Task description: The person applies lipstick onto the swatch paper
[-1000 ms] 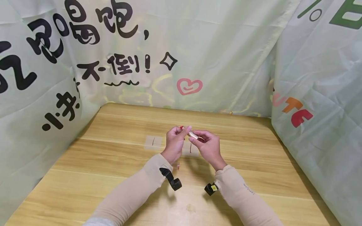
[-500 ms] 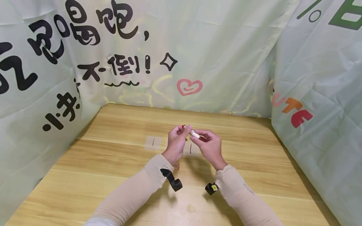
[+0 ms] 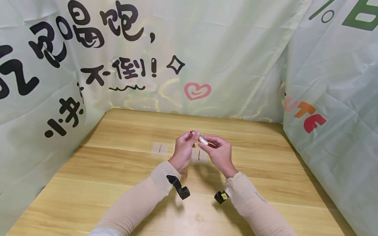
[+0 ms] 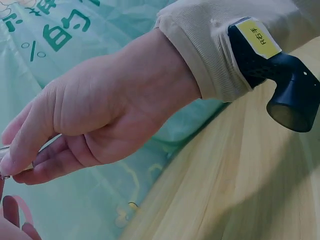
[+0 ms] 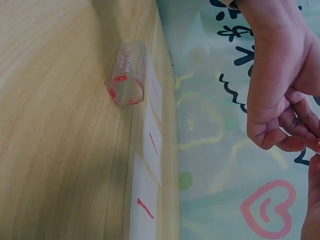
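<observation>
Above the table, both hands hold a lipstick [image 3: 203,140] with a red tip and a pale, shiny tube. My left hand [image 3: 183,149] pinches its upper part with thumb and fingers, the red tip showing beyond them. The lower end of the tube is gripped by the fingertips of my right hand [image 3: 220,153]. In the left wrist view the right hand [image 4: 100,100] grips the tube at the left edge. A clear cap [image 5: 129,67] with red smears lies on its side on the table, mostly hidden behind the left wrist in the head view.
Pale paper pieces [image 3: 155,149], each with a short red line, lie on the wooden table [image 3: 133,186] below and left of the hands; the right wrist view shows three. Printed cloth [image 3: 236,65] hangs along the back and both sides.
Both hands have shifted very slightly to the right with the lipstick, and its tube has turned a little between the fingers.
</observation>
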`<state>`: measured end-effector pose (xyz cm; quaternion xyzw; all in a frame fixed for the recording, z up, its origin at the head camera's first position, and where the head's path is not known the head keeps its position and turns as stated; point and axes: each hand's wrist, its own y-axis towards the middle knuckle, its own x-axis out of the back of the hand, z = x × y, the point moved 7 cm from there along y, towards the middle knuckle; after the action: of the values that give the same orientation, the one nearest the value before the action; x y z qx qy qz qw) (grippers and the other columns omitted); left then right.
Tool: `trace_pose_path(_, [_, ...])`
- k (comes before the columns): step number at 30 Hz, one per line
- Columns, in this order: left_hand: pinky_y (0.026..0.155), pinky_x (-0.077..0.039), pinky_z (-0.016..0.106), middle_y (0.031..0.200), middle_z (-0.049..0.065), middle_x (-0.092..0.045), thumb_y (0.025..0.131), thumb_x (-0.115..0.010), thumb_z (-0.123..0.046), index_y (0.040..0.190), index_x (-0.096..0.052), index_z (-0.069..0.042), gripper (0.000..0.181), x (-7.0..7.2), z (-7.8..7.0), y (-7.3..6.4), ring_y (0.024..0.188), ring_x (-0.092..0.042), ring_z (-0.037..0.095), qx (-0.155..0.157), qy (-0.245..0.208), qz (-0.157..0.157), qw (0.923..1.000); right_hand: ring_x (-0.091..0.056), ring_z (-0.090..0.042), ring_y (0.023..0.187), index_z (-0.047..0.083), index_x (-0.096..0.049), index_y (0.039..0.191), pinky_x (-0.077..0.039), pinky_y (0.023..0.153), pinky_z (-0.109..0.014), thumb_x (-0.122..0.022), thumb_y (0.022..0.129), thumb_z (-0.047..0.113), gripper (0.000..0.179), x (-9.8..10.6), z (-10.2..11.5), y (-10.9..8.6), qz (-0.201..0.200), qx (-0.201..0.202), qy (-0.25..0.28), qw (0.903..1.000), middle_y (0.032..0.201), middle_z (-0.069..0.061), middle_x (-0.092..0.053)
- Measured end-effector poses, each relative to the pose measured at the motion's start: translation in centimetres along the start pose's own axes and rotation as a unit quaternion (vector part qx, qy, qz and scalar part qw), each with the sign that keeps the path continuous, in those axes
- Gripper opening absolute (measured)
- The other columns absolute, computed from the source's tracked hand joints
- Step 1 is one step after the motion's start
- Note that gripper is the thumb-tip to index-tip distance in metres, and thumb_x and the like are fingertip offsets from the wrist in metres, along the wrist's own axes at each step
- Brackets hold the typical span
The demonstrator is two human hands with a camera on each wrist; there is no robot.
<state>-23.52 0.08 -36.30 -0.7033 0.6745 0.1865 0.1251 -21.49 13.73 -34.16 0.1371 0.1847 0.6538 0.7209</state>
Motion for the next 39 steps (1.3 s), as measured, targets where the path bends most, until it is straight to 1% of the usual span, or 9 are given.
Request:
trace_pose_path(3, [0.062, -0.039, 0.020, 0.079, -0.004, -0.063, 0.089, -0.070, -0.008, 0.094, -0.072, 0.000, 0.009, 0.2, 0.1, 0.0, 0.072, -0.051, 0.008, 0.004, -0.003, -0.020, 0.9998, -0.071, -0.015, 0.082, -0.017, -0.068, 0.095, -0.057, 0.074, -0.032, -0.078, 0.069, -0.018, 0.028, -0.1, 0.0, 0.0, 0.002, -0.001, 0.005, 1.0000, 0.095, -0.026, -0.069])
trace_pose_path(6, [0.060, -0.039, 0.019, 0.079, -0.003, -0.062, 0.086, -0.074, -0.009, 0.082, -0.070, -0.006, 0.006, 0.4, 0.2, 0.0, 0.069, -0.049, 0.008, 0.008, 0.001, -0.041, 0.9991, -0.071, -0.015, 0.081, -0.017, -0.068, 0.094, -0.057, 0.073, -0.032, -0.078, 0.069, -0.018, 0.027, -0.1, 0.0, -0.1, 0.006, 0.013, 0.007, 0.9999, 0.095, -0.029, -0.068])
trace_pose_path(9, [0.058, -0.038, 0.019, 0.078, -0.002, -0.058, 0.084, -0.077, -0.011, 0.068, -0.062, -0.010, 0.022, 0.6, 0.2, 0.0, 0.067, -0.046, 0.008, 0.010, 0.007, -0.062, 0.9980, -0.071, -0.016, 0.081, -0.016, -0.069, 0.093, -0.058, 0.073, -0.033, -0.078, 0.068, -0.019, 0.026, -0.3, 0.1, -0.1, 0.011, 0.038, 0.005, 0.9992, 0.094, -0.031, -0.067])
trace_pose_path(11, [0.056, -0.037, 0.019, 0.077, -0.002, -0.055, 0.083, -0.078, -0.011, 0.063, -0.056, -0.012, 0.029, 0.7, 0.2, 0.0, 0.067, -0.045, 0.009, 0.012, 0.008, -0.071, 0.9974, -0.071, -0.016, 0.081, -0.016, -0.069, 0.092, -0.058, 0.073, -0.033, -0.078, 0.068, -0.019, 0.026, -0.4, 0.2, -0.2, 0.014, 0.050, 0.003, 0.9987, 0.093, -0.031, -0.067])
trace_pose_path(16, [0.055, -0.036, 0.019, 0.074, -0.001, -0.052, 0.082, -0.079, -0.012, 0.062, -0.052, -0.012, 0.034, 0.7, 0.1, 0.0, 0.067, -0.044, 0.009, 0.013, 0.009, -0.078, 0.9968, -0.071, -0.015, 0.082, -0.015, -0.069, 0.091, -0.057, 0.074, -0.032, -0.078, 0.067, -0.020, 0.026, -0.6, 0.4, -0.3, 0.012, 0.054, 0.000, 0.9985, 0.093, -0.031, -0.067])
trace_pose_path(22, [0.051, -0.034, 0.018, 0.073, -0.002, -0.051, 0.082, -0.079, -0.014, 0.063, -0.052, -0.012, 0.033, 0.8, 0.0, 0.0, 0.062, -0.042, 0.008, 0.014, 0.016, -0.076, 0.9969, -0.070, -0.012, 0.082, -0.017, -0.068, 0.092, -0.057, 0.076, -0.032, -0.075, 0.068, -0.023, 0.026, -0.7, 0.5, -0.3, 0.013, 0.033, 0.006, 0.9994, 0.096, -0.034, -0.065])
trace_pose_path(25, [0.052, -0.036, 0.018, 0.075, -0.002, -0.052, 0.084, -0.078, -0.015, 0.063, -0.050, -0.012, 0.034, 0.7, 0.0, -0.1, 0.062, -0.043, 0.007, 0.018, 0.012, -0.070, 0.9973, -0.070, -0.012, 0.082, -0.020, -0.066, 0.093, -0.057, 0.076, -0.033, -0.073, 0.069, -0.024, 0.025, -0.9, 1.3, -0.4, 0.016, 0.027, -0.001, 0.9995, 0.096, -0.035, -0.065])
trace_pose_path(29, [0.057, -0.040, 0.022, 0.078, -0.001, -0.056, 0.087, -0.075, -0.016, 0.066, -0.049, -0.012, 0.034, 0.5, 0.0, -0.1, 0.067, -0.049, 0.008, 0.028, -0.004, -0.052, 0.9982, -0.069, -0.010, 0.082, -0.021, -0.064, 0.093, -0.057, 0.076, -0.033, -0.072, 0.070, -0.024, 0.024, -1.2, 2.7, -0.7, 0.016, 0.026, -0.019, 0.9993, 0.095, -0.035, -0.065])
trace_pose_path(39, [0.062, -0.047, 0.023, 0.085, 0.002, -0.061, 0.097, -0.061, -0.017, 0.080, -0.057, -0.010, 0.018, -0.4, 0.0, -0.2, 0.073, -0.059, 0.011, 0.070, -0.048, 0.029, 0.9960, -0.068, -0.009, 0.086, -0.020, -0.063, 0.097, -0.056, 0.079, -0.030, -0.072, 0.073, -0.021, 0.025, -0.7, 3.4, -0.5, 0.022, 0.015, -0.032, 0.9991, 0.099, -0.035, -0.064])
